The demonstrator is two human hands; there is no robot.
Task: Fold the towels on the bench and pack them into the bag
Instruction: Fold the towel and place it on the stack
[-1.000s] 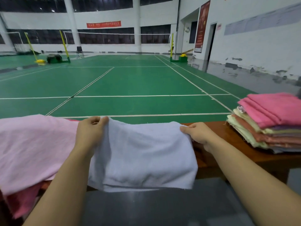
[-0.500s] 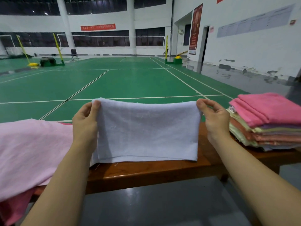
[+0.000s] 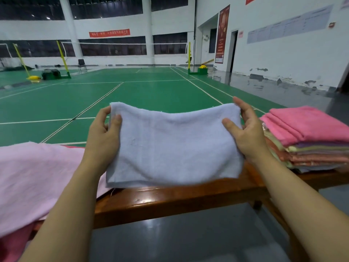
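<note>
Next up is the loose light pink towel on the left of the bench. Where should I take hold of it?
Take the light pink towel by its far edge, reaching over from above, one grip near each end. It lies spread flat across the bench and spills over the near side, so lifting that edge should let it hang straight for folding.

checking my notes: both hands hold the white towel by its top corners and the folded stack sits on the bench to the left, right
Not quite. The head view shows the folded stack on the bench to the right, not the left. The rest holds: the left hand and right hand hold the white towel by its top corners.
</note>
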